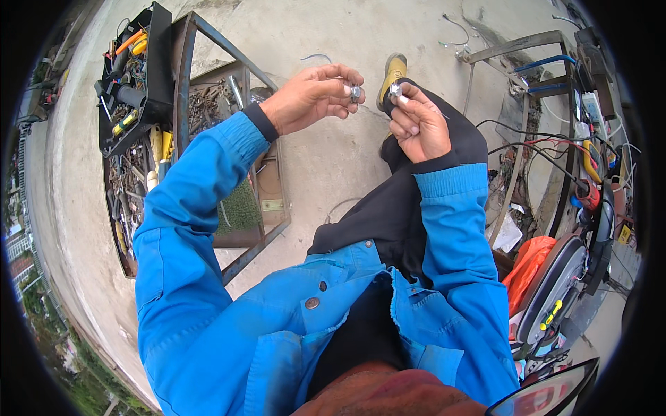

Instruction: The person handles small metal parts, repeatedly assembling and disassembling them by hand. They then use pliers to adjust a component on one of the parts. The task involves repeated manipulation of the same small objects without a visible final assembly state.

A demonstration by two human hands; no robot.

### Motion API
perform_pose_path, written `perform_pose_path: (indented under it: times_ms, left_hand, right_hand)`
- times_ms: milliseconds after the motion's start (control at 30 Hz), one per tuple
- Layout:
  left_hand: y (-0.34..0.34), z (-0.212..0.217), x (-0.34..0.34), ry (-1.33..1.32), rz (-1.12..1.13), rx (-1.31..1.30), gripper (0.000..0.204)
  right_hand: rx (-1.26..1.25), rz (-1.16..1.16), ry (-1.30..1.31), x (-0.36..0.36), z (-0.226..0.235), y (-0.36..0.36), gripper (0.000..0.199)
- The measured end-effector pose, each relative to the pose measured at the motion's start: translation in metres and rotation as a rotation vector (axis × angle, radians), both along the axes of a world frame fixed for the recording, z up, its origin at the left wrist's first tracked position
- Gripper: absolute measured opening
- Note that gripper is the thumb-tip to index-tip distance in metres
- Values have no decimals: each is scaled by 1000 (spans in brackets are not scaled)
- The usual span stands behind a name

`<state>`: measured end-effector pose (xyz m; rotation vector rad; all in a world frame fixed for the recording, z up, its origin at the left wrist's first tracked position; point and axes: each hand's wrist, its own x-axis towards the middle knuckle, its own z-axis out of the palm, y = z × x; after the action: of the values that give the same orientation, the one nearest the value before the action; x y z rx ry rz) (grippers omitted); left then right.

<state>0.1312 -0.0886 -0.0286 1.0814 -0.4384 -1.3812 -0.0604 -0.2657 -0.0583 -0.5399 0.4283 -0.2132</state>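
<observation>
Between the thumb and fingers of my left hand is a small silvery metal piece, its exact kind too small to make out. My right hand pinches another small shiny metal piece between thumb and forefinger, with its other fingers curled in. Both hands are raised in front of me, a short gap apart, and the two pieces do not touch. My right hand is above my dark trouser leg, close to a yellow-brown shoe.
At left, a black toolbox of hand tools stands beside a metal frame and trays of loose hardware. A rack with cables is at right, near an orange bag and a yellow screwdriver. Concrete floor lies between.
</observation>
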Motion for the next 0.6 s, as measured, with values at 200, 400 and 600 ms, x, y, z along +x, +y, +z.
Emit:
perform_pose_path:
  times_ms: [200,400,600]
  left_hand:
    - [5,9,-39,76,-215,18,39]
    - [15,4,-76,-402,-433,19,45]
    - [20,0,-101,-692,-425,-205,45]
  right_hand:
    - [190,-17,-48,-77,-12,40,18]
    - [375,-63,-78,-119,-26,86,24]
    - [406,-43,-98,-125,-29,101,26]
